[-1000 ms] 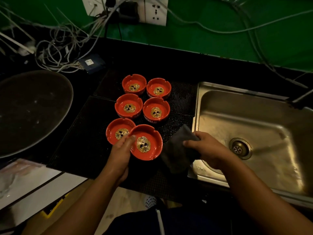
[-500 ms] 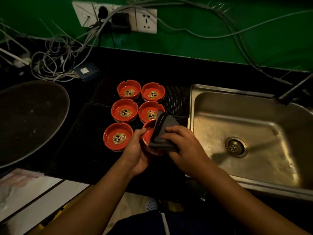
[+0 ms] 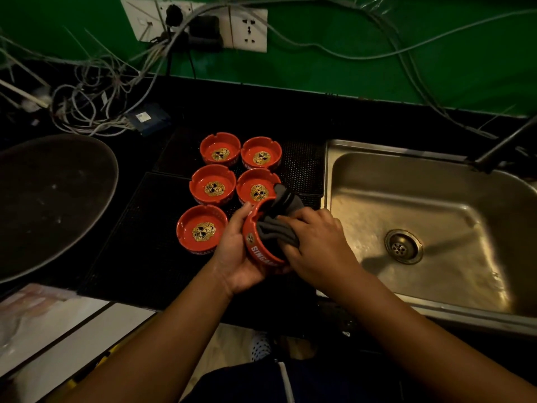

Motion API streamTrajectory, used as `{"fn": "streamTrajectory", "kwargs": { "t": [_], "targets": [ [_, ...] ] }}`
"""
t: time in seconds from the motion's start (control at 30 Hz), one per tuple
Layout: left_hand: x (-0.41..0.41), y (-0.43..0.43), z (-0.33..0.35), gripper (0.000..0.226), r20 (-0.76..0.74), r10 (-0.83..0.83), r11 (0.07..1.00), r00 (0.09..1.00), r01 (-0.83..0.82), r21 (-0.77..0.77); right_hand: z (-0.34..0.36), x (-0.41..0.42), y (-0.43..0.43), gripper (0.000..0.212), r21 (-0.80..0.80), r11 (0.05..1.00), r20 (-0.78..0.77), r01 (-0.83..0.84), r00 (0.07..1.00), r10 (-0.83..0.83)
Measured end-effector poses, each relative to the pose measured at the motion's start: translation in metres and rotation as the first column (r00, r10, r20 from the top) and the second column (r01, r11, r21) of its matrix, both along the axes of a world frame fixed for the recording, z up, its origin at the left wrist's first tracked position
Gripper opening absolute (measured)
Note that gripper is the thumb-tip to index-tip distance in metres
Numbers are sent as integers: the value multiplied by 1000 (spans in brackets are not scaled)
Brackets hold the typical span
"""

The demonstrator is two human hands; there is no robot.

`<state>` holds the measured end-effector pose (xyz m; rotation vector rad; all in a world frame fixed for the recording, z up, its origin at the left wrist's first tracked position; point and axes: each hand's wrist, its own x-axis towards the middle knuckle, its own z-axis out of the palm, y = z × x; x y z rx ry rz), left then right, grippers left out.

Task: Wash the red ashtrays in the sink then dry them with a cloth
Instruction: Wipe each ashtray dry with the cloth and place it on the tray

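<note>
Your left hand cups a red ashtray from below, fingers curled round its wall, and holds it tilted so the opening faces your right hand. That hand pinches a grey cloth and presses it into the bowl, with a fold sticking out past the far rim. Five more ashtrays sit upright on the black mat just beyond your left hand. The sink lies right of your right hand.

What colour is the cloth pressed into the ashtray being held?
Dark grey. The head view, the only one, shows the cloth bunched inside the held ashtray.
</note>
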<state>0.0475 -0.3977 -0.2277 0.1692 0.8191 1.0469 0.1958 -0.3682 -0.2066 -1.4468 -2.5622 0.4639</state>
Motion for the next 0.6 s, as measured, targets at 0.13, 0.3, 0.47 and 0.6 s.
{"fn": "streamTrajectory", "kwargs": {
  "t": [0.13, 0.3, 0.47, 0.6],
  "targets": [
    [12, 3, -4, 60, -26, 29, 999, 999, -30, -36, 7, -17, 5, 31, -92, 993, -188, 74, 978, -90],
    [7, 10, -5, 63, -31, 35, 998, 999, -37, -53, 20, -14, 7, 34, -341, 936, -375, -83, 925, -55],
    [3, 17, -4, 62, -47, 26, 1000, 999, -26, -7, 36, -5, 11, 20, -481, 857, -147, -184, 981, 128],
    [6, 23, 1, 59, -86, 1, 1000, 996, 0, 13, 41, -2, 12, 22, -224, 969, 275, -102, 947, 163]
  ]
}}
